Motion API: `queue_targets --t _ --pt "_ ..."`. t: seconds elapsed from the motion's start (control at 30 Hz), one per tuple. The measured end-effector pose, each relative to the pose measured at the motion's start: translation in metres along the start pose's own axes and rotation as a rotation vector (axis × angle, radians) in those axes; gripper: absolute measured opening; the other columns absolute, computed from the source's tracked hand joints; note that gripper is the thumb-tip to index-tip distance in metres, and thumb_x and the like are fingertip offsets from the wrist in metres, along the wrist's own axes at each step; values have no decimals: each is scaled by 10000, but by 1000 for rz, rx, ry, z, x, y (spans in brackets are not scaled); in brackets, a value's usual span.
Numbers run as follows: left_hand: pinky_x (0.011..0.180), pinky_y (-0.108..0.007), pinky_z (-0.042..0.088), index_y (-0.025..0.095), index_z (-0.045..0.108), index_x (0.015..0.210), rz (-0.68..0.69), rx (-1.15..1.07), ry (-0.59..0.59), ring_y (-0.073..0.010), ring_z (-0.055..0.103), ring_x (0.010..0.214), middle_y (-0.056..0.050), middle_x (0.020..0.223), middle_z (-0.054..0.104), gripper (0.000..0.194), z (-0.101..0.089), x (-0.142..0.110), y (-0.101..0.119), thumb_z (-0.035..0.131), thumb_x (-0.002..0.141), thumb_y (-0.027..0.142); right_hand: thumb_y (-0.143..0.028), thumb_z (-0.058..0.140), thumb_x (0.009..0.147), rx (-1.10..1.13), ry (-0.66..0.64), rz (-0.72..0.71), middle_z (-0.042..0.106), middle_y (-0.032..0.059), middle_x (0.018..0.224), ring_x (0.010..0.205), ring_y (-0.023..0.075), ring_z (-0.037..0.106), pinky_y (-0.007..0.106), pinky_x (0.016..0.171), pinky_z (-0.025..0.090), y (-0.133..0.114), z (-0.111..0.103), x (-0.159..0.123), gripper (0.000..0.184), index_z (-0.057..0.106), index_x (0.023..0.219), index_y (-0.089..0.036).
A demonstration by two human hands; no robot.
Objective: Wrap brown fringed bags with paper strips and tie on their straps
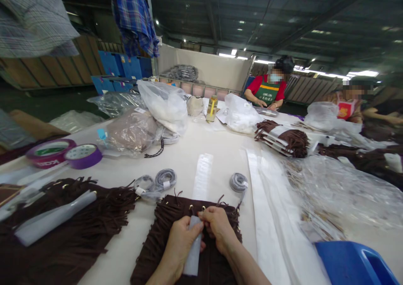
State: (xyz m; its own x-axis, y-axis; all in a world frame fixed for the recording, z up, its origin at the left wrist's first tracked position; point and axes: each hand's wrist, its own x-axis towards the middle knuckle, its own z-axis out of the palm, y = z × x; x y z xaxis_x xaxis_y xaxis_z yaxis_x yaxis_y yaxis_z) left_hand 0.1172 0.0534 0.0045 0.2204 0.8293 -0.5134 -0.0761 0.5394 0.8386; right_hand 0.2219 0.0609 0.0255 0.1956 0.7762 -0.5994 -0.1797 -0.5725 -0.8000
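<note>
A dark brown fringed bag [171,211] with metal eyelets along its top edge lies flat in front of me. My left hand [181,239] is closed around a whitish folded wrapping strip [192,260] over the middle of the bag. Just beside it, my right hand [218,224] pinches something small near an eyelet; the fingers hide what it is. Above the bag's top edge are a wrapped coiled strap [166,179] and, farther right, another coiled strap [238,182]. A white strip [203,173] lies behind the bag.
More brown fringed pieces [103,222] lie at left, near purple tape rolls [83,155]. Plastic-wrapped goods [134,129] and a bottle [212,108] stand farther back. At right are a fringed stack [283,138], clear plastic bags [346,188] and a blue container [355,260]. Co-workers [267,90] work across the table.
</note>
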Motion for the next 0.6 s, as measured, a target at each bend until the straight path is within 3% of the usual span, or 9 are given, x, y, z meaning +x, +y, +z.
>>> queue_targets --t 0.37,0.47,0.53,0.6 --pt "366 -210 434 139 522 721 28 25 35 -127 546 380 12 488 567 309 3 -3 4 655 638 405 -217 549 643 -92 -2 -55 372 -81 351 284 45 221 204 325 123 3 -3 4 191 432 494 -191" --pt "369 -213 422 150 504 712 37 30 52 -125 536 374 16 484 556 312 4 -1 2 631 640 426 -283 533 709 -146 77 -199 407 -62 388 339 83 320 219 361 238 3 -5 3 192 476 550 -192" --pt "367 -220 410 162 485 697 44 44 57 -130 531 370 20 482 549 316 5 0 0 616 636 443 -289 538 733 -174 152 -353 516 -24 529 503 119 470 233 497 376 4 -5 1 135 559 659 -179" --pt "360 -234 401 172 470 675 50 79 58 -141 524 362 27 474 531 321 5 1 0 600 633 463 -268 552 738 -199 181 -487 583 11 726 723 144 543 246 689 425 6 -4 0 115 626 755 -182"
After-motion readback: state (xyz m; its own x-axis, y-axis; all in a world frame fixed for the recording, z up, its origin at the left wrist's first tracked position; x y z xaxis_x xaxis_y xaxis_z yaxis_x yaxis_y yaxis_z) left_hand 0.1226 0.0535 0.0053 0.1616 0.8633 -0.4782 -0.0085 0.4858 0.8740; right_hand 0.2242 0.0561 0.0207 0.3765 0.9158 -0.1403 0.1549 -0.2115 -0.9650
